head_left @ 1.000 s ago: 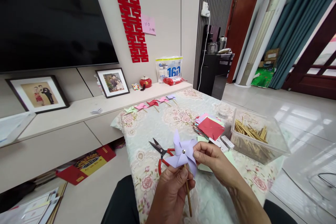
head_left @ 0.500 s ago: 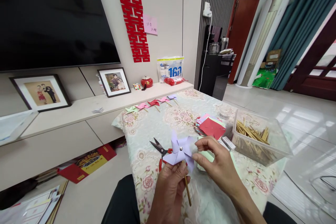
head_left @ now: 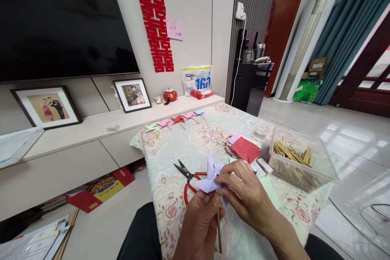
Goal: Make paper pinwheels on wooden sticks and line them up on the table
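Observation:
A lilac paper pinwheel with a silvery pin at its middle is held up over the table. My left hand is closed round the thin wooden stick just under the paper blades. From the right, my right hand grips the pinwheel, its fingertips by the pin and its palm side hiding the right-hand blades. Scissors with red handles lie spread on the cloth just left of the pinwheel. Behind my right hand is a pile of coloured paper squares, a red one on top.
A clear plastic box of thin sticks stands on the right of the flowered tablecloth. Small white boxes lie beside it. Several finished pinwheels lie in a row along the far edge, near the white cabinet.
My right hand has moved left onto the pinwheel's middle. The pinwheel has shifted slightly right and its blades are turned differently. My left hand still holds the stick.

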Motion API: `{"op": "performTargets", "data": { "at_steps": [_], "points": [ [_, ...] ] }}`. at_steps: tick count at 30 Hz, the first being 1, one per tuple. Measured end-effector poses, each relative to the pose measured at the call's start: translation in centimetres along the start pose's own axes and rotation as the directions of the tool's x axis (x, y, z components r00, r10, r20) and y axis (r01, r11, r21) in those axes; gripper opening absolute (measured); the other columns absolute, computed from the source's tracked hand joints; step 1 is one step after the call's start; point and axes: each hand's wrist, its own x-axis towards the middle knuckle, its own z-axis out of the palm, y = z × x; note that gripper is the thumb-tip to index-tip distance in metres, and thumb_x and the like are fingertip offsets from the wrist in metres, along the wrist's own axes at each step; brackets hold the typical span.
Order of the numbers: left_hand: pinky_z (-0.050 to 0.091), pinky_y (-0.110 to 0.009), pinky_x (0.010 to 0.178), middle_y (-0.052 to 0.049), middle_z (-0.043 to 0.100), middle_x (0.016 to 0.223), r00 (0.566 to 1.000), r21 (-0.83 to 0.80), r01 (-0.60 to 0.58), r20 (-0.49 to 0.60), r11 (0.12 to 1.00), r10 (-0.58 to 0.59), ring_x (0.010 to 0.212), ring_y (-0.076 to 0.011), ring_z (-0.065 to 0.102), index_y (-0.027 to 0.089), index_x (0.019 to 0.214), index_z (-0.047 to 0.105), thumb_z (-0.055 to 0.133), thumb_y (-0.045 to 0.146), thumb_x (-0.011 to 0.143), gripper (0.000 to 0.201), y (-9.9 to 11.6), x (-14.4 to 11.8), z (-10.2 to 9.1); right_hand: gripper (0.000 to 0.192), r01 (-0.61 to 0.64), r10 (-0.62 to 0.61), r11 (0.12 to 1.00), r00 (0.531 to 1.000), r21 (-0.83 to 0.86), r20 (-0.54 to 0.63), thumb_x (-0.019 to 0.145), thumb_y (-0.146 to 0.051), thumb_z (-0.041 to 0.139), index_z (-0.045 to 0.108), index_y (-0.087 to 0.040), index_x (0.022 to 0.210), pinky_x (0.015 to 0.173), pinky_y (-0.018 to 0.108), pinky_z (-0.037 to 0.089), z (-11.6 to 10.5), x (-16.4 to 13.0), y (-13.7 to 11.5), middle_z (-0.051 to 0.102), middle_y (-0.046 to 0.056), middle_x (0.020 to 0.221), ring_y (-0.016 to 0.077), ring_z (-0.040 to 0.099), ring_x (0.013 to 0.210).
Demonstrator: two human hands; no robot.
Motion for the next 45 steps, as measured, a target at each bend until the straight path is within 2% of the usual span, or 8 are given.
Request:
{"op": "performTargets", "data": {
  "at_steps": [8, 19, 25, 27, 29, 33, 36, 45],
  "points": [
    [0.046, -0.019, 0.062, 0.000, 0.063, 0.083, 0.996, -0.063, 0.031, 0.089, 0.997, -0.026, 0.066, -0.0076, 0.049, 0.020, 0.087, 0.075, 0.093, 0.022, 0.059, 0.033, -0.6, 0.3, 0.0, 0.011, 0.003, -0.002, 1.000, 1.000, 0.002, -0.016, 0.098, -0.015, 0.055, 0.061, -0.019, 0.107, 0.077, 0.039, 0.037, 0.1, 0.0, 0.2, 0.062, 0.007, 0.099, 0.0223, 0.053, 0.091],
    [0.045, -0.019, 0.062, 0.001, 0.064, 0.080, 0.997, -0.071, 0.025, 0.071, 0.997, -0.020, 0.065, -0.0077, 0.051, 0.020, 0.087, 0.076, 0.092, 0.022, 0.061, 0.031, -0.8, 0.1, -0.1, 0.014, 0.008, -0.009, 1.000, 1.000, -0.030, -0.028, 0.098, -0.013, 0.054, 0.062, -0.019, 0.108, 0.078, 0.040, 0.038, 0.3, 0.1, 0.0, 0.063, 0.007, 0.098, 0.0228, 0.055, 0.090],
    [0.049, -0.020, 0.066, 0.000, 0.068, 0.079, 0.998, -0.075, -0.059, 0.006, 0.995, 0.060, 0.068, -0.0101, 0.057, 0.019, 0.077, 0.075, 0.092, 0.022, 0.061, 0.023, 1.1, 0.7, 0.2, 0.015, -0.082, 0.094, 0.994, 0.981, 0.074, -0.172, 0.097, -0.013, 0.054, 0.061, -0.019, 0.109, 0.078, 0.034, 0.044, 0.6, -0.2, -0.6, 0.065, 0.006, 0.095, 0.0202, 0.059, 0.089],
    [0.050, -0.021, 0.066, -0.001, 0.069, 0.079, 0.996, -0.080, -0.083, -0.030, 0.993, 0.081, 0.068, -0.0113, 0.059, 0.018, 0.077, 0.074, 0.093, 0.022, 0.059, 0.027, 2.2, 1.1, 0.2, 0.012, -0.215, 0.234, 0.963, 0.966, 0.160, -0.111, 0.099, -0.016, 0.052, 0.063, -0.020, 0.100, 0.073, 0.030, 0.045, 0.8, -0.2, -0.7, 0.066, 0.004, 0.088, 0.0178, 0.061, 0.082],
    [0.051, -0.022, 0.065, -0.001, 0.070, 0.078, 0.993, -0.089, -0.110, -0.049, 0.990, 0.106, 0.066, -0.0122, 0.061, 0.017, 0.080, 0.073, 0.094, 0.022, 0.057, 0.031, 3.3, 1.5, 0.2, 0.016, -0.367, 0.363, 0.905, 0.930, 0.213, 0.060, 0.100, -0.021, 0.051, 0.065, -0.021, 0.092, 0.071, 0.028, 0.044, 1.3, -0.1, -0.8, 0.068, 0.003, 0.085, 0.0168, 0.063, 0.078],
    [0.054, -0.024, 0.072, 0.000, 0.069, 0.076, 0.978, -0.115, -0.193, -0.096, 0.974, 0.183, 0.067, -0.0117, 0.063, 0.016, 0.080, 0.071, 0.096, 0.018, 0.052, 0.037, 4.3, 2.3, -0.1, 0.019, -0.537, 0.459, 0.809, 0.830, 0.237, 0.316, 0.096, -0.022, 0.054, 0.066, -0.021, 0.082, 0.065, 0.025, 0.042, 2.9, 0.1, -0.9, 0.069, 0.000, 0.076, 0.0157, 0.062, 0.070],
    [0.054, -0.025, 0.073, 0.001, 0.068, 0.077, 0.975, -0.110, -0.208, -0.102, 0.972, 0.197, 0.065, -0.0105, 0.062, 0.017, 0.082, 0.070, 0.096, 0.019, 0.051, 0.041, 4.4, 2.7, -0.8, 0.015, -0.576, 0.493, 0.786, 0.803, 0.223, 0.336, 0.091, -0.020, 0.057, 0.063, -0.020, 0.077, 0.060, 0.024, 0.039, 4.2, -0.1, -0.7, 0.065, -0.001, 0.070, 0.0149, 0.058, 0.064],
    [0.053, -0.023, 0.071, 0.001, 0.064, 0.075, 0.972, -0.021, -0.227, -0.069, 0.974, 0.225, 0.071, -0.0112, 0.062, 0.018, 0.076, 0.067, 0.094, 0.033, 0.057, 0.036, 4.4, 3.8, -1.9, 0.018, -0.568, 0.519, 0.804, 0.815, 0.177, 0.259, 0.087, -0.021, 0.056, 0.058, -0.019, 0.069, 0.061, 0.025, 0.039, 6.3, -0.6, 0.4, 0.063, 0.000, 0.068, 0.0161, 0.058, 0.063]
  ]
}}
